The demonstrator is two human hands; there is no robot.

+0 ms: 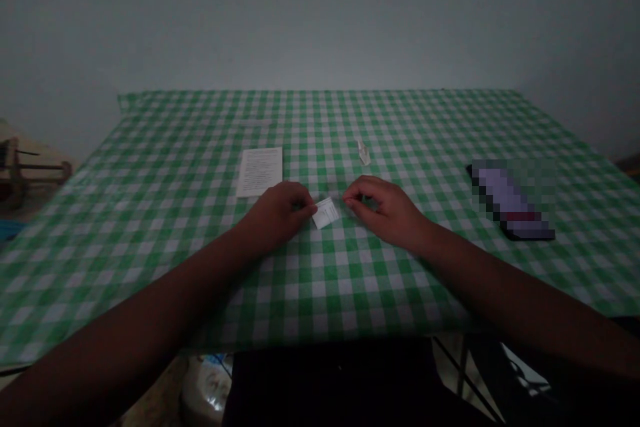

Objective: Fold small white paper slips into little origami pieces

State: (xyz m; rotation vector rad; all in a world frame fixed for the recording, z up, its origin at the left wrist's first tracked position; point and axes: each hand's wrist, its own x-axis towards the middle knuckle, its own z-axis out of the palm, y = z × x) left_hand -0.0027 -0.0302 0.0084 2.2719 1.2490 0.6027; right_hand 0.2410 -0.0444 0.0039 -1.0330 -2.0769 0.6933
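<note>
Between the thumb and forefinger of my left hand (286,212) is one corner of a small folded white paper (325,213) with faint printed lines. The paper tilts just above the checked cloth, in front of me. My right hand (385,209) is a little to the right of it, apart from the paper. Its thumb and forefinger come together in a pinch, and nothing shows between them. Beyond my left hand lies a flat white printed sheet or booklet (261,172). Farther back, past my right hand, is a small folded scrap of paper (363,153).
A green and white checked tablecloth (320,287) covers the table, which meets a plain wall (320,20). On the right lies a dark-edged phone (513,203), its screen blurred out. Wooden furniture (30,167) stands off to the left.
</note>
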